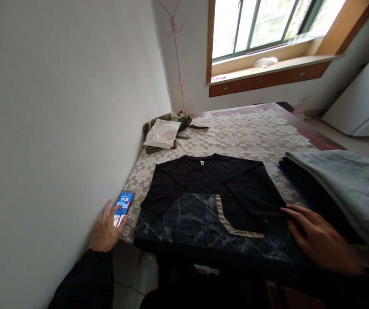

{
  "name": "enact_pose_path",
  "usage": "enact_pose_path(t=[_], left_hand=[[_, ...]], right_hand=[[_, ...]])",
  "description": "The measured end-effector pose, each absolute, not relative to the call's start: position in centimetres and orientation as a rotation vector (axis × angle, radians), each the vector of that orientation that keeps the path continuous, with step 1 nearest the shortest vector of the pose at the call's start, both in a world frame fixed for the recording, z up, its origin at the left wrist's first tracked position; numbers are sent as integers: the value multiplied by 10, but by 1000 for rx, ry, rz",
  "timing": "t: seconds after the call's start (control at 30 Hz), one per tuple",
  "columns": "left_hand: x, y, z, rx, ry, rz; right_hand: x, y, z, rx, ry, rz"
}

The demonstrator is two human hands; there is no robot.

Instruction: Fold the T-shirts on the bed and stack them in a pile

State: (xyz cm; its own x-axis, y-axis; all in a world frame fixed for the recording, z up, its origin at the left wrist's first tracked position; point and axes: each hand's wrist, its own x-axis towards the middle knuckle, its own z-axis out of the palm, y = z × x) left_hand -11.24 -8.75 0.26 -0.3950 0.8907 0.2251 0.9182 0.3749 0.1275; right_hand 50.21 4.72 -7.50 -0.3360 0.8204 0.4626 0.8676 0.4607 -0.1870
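Observation:
A black short-sleeved T-shirt (208, 176) lies spread face up near the table's front edge, its neck away from me and its sleeves lying inward. Its lower part has a dark marbled pattern and a beige angled stripe. At the left table edge, my left hand (108, 229) is open over a phone (124, 206) with a lit screen. One fingertip touches the screen and the thumb is by the phone's lower right edge. My right hand (324, 240) rests at the shirt's right side, fingers extended, with fingertips touching the sleeve's corner.
Folded grey and dark clothes (348, 184) are stacked at the right. At the back left lies a camouflage bag (186, 121) with a white pouch (162, 134) on it. A floral cloth (236, 131) covers the table. The wall (58, 128) runs close along the left.

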Motion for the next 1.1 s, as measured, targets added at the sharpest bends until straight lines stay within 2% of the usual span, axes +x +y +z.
enact_pose_path(t=[0.3,0.6,1.1], left_hand=[[-111,-87,2,-1698,-2455,-328],[-122,-83,-4,-1674,-2463,-506],[-128,-80,1,-1644,-2543,-500]], right_hand=[[500,47,-72,-1394,-2241,-174],[503,48,-74,-1364,-2249,-170],[501,45,-72,-1406,-2224,-112]])
